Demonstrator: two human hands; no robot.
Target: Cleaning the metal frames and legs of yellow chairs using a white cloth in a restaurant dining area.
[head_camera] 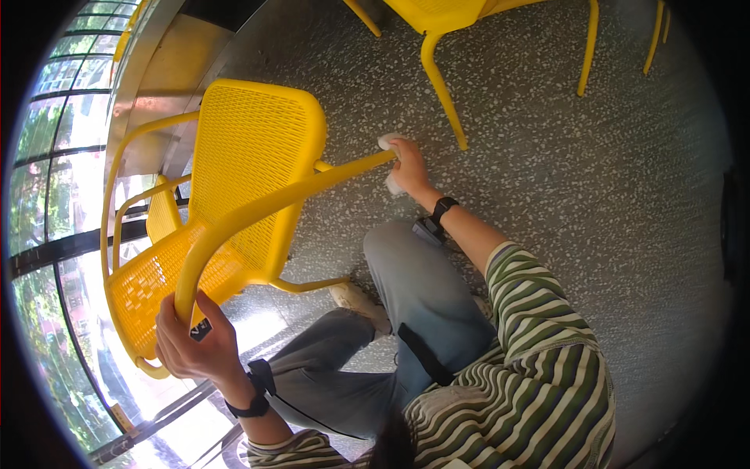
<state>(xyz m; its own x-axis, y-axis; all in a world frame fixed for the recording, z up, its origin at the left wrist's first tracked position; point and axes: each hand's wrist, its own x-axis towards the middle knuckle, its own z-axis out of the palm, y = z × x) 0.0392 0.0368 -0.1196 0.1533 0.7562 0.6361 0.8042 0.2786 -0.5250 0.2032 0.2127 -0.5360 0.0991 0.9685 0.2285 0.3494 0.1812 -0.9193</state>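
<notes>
A yellow chair with a woven-pattern seat and backrest [255,170] stands tilted before me on the left. My left hand [199,343] is closed around the front bend of its near tubular armrest. At the far end of that same armrest, my right hand [410,167] presses a white cloth [394,186] around the tube; part of the cloth sticks out on both sides of the fingers. The palm side of the right hand is hidden.
More yellow chairs [436,17] stand at the top, their legs on the speckled terrazzo floor [586,193]. Glass panes with dark frames [58,252] run down the left side beside a metal panel [170,70]. My bent legs and a shoe [360,302] are close to the chair.
</notes>
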